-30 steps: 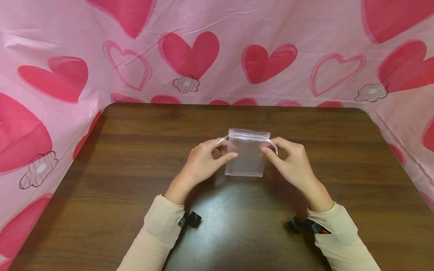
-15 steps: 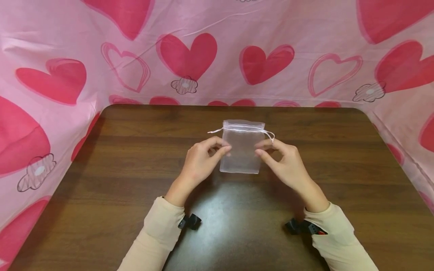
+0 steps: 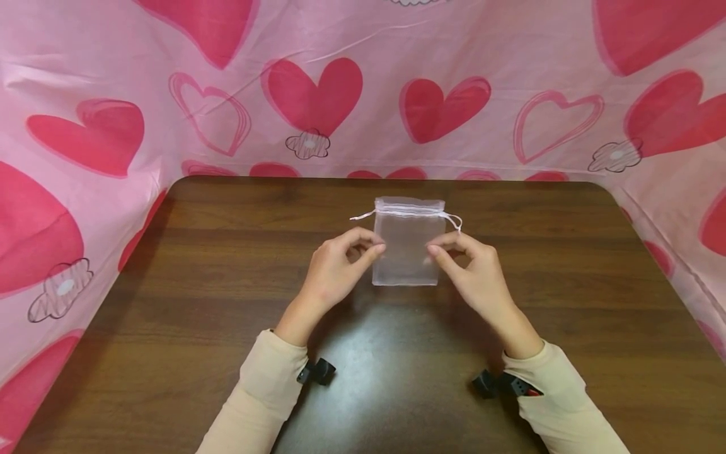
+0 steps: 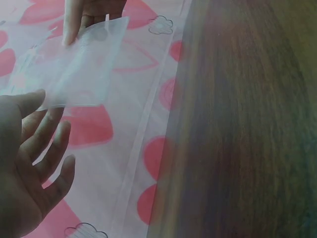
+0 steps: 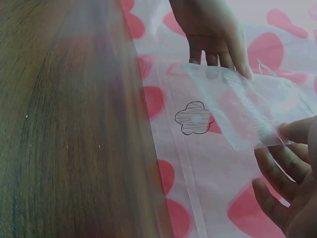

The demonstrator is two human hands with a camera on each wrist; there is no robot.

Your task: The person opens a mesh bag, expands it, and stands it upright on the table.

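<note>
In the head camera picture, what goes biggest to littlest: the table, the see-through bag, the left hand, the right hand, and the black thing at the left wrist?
1. Table
2. Bag, left hand and right hand: too close in size to rank
3. Black thing

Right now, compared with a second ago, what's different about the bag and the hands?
The bag has moved up in the head view. Its left cord, earlier across the fingers of the left hand, now sticks out clear above them. Unchanged: the left hand and right hand hold the bag's sides.
</note>
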